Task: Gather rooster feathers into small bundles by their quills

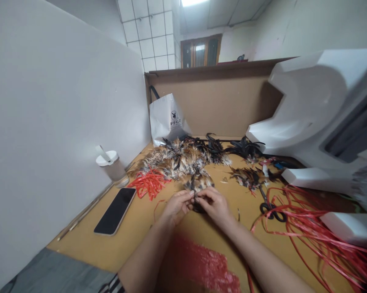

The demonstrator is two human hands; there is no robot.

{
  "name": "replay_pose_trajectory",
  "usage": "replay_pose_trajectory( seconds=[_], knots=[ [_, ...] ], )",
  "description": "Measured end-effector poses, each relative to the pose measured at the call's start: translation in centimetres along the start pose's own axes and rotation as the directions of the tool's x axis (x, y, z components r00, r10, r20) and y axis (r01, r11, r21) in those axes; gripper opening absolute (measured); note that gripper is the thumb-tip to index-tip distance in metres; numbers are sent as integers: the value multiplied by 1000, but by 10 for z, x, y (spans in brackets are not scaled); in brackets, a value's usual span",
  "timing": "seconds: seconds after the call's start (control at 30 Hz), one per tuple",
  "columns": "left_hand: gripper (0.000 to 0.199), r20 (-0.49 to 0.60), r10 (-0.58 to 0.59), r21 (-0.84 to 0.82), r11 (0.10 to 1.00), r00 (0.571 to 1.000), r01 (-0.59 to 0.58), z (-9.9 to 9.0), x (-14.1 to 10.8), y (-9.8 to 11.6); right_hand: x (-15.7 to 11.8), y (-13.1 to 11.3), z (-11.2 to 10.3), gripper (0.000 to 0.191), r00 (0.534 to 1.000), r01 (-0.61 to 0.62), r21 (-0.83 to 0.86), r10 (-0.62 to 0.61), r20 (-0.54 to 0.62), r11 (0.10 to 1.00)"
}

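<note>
- Feather bundle (194,181): brown and dark, front middle of the table (134,248), between both hands; lower part blurred.
- Left hand (179,206): thumb and forefinger pinched nearly closed on the bundle's base, other fingers curled loosely.
- Right hand (213,202): fingertips brought together at the same spot, fingers bent, close against the left; exact grip hidden.
- Beyond the hands: large feather pile (180,158), mottled brown and white. Black feathers (244,147) behind and to the right; small brown clump (247,178) nearer.
- Left side: short red strips (149,183) beside the pile; dark-screened phone (116,211), lying flat; lidded cup (113,169), upright.
- Right side: black-handled scissors (272,211), with long red strands (317,232) tangled beside them.
- Back: white bag (166,118) standing against cardboard (214,101); white foam (308,97) at right.
</note>
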State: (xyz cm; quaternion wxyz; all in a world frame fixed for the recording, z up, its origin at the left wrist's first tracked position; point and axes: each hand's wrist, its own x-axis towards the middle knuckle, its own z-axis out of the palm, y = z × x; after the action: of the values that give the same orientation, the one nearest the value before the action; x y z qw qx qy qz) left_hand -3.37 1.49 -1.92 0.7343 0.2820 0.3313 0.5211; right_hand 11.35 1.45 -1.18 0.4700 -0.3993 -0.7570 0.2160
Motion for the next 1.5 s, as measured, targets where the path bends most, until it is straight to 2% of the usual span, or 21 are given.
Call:
replay_pose_trajectory(
  seconds=[0.07,0.2,0.37,0.5,0.6,0.7,0.8,0.87,1.0,1.1,1.2,1.37,1.5],
  knots=[
    [13,37,-10,-1,1000,999,10,1,-1,0,-2,-2,-1,12,996,86,-129,-82,33,988],
    [15,67,-38,36,999,997,36,2,-3,-1,-3,-2,-2,15,984,175,-308,-158,79,935],
    [19,60,-29,128,992,998,21,1,-3,1,-2,2,-2,21,987,162,-307,-155,48,938],
    [19,87,-37,171,985,996,22,-3,-3,4,-2,7,0,24,998,54,-197,-49,26,979],
    [17,111,-79,198,979,991,56,-6,-5,9,-1,11,3,25,993,-104,-29,105,60,994],
    [17,123,-80,203,978,989,54,-8,-6,15,2,14,5,28,950,-295,212,261,174,932],
    [17,97,22,167,985,995,-38,-11,-3,20,5,19,0,28,911,-399,309,337,235,863],
    [17,57,80,138,987,995,-87,-13,0,23,6,24,-6,25,907,-399,245,340,250,884],
    [17,2,127,93,988,992,-127,-18,5,23,6,31,-17,16,907,-268,-69,276,319,961],
    [17,5,120,99,988,993,-120,-20,6,20,4,28,-21,14,904,-138,-287,239,354,948],
    [17,12,106,114,988,994,-106,-20,7,17,3,24,-20,15,893,-83,-435,260,366,897],
    [15,22,96,120,988,995,-98,-20,8,13,-1,25,-15,14,859,-127,-560,372,351,819],
    [15,17,86,124,988,996,-88,-20,9,11,-1,25,-12,16,880,-144,-526,351,319,838]
  ],
)
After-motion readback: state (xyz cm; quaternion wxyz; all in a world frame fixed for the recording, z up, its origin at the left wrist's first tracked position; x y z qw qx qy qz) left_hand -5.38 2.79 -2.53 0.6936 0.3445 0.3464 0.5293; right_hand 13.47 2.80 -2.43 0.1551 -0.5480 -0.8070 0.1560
